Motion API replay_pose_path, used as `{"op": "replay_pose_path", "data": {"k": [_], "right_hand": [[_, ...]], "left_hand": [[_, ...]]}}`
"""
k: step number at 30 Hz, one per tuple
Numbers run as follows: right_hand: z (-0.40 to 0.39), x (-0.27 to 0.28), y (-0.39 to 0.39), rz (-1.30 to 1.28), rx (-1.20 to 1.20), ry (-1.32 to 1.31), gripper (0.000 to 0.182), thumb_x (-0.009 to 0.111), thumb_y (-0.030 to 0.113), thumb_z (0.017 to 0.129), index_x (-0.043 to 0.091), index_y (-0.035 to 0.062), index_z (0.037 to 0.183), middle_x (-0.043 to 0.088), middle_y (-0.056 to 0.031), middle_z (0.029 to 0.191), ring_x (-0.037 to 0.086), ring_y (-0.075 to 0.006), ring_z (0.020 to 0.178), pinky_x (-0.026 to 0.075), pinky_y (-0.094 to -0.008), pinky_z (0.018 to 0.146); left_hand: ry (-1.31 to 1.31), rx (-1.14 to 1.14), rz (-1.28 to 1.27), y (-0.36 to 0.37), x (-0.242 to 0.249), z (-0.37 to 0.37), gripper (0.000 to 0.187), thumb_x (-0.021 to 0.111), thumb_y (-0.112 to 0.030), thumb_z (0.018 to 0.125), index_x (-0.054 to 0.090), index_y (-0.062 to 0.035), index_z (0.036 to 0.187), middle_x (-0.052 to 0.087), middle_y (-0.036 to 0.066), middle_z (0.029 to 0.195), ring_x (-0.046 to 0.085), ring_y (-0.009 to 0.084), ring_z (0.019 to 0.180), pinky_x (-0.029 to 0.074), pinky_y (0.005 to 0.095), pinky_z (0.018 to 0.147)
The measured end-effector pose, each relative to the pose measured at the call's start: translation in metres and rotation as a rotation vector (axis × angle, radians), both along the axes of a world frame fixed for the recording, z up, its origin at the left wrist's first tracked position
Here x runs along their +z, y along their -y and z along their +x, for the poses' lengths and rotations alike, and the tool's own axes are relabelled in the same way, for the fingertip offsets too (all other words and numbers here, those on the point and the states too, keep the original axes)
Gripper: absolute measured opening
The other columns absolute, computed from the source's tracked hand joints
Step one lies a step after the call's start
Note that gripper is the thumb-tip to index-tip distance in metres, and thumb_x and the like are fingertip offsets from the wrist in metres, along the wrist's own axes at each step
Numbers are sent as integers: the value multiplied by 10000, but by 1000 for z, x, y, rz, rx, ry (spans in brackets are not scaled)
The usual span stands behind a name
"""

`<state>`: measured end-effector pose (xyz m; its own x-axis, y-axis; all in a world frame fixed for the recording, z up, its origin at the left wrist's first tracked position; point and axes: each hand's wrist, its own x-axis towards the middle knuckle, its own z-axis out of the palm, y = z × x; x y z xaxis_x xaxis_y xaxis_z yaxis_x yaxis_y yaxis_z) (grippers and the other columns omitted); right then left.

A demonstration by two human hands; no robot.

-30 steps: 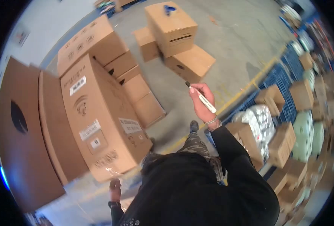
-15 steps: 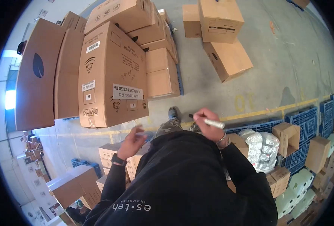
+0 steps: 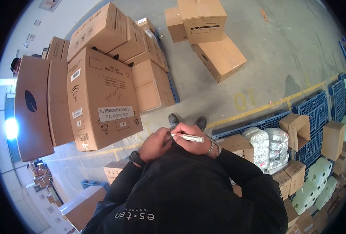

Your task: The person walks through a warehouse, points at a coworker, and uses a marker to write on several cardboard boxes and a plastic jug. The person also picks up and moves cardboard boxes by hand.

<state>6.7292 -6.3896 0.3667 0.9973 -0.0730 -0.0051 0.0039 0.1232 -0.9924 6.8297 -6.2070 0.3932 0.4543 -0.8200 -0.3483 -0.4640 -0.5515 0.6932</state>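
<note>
My right hand is closed around a white marker, its slim end pointing left toward my other hand. Close beside it, in front of my body, my left hand has its fingers curled; whatever they hold, if anything, is hidden. A dark watch sits on the left wrist and bracelets on the right. Ahead and to the left stands a large printed carton with a white label and handwriting on its side.
More cartons are stacked on a blue pallet at left. Boxes stand on the floor ahead. To the right are silver wrapped packs, an open carton, blue pallets and pale green containers. A person shows at far left.
Both hands have come together in front of my body; the left moved right and curled its fingers. The marker came along in my right hand. My view has shifted slightly.
</note>
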Motion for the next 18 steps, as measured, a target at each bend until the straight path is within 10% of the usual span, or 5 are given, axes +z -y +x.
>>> {"op": "replay_pose_path", "data": {"k": [11,18], "right_hand": [[53,39,30,-75,-20,110,140,616,115,852,588,26,956,635,-117,779,637,-245,699,475,-333,624],[135,53,59,-326,87,398,178,646,136,836,582,50,977,611,-129,788,614,-317,699,487,-379,620]], "left_hand": [[263,191,-240,49,12,38,256,715,-108,718,526,-34,874,565,162,824,564,375,769,464,429,677],[831,70,-263,73,27,125,272,702,-110,701,459,-126,579,502,25,551,519,230,536,329,360,614]]}}
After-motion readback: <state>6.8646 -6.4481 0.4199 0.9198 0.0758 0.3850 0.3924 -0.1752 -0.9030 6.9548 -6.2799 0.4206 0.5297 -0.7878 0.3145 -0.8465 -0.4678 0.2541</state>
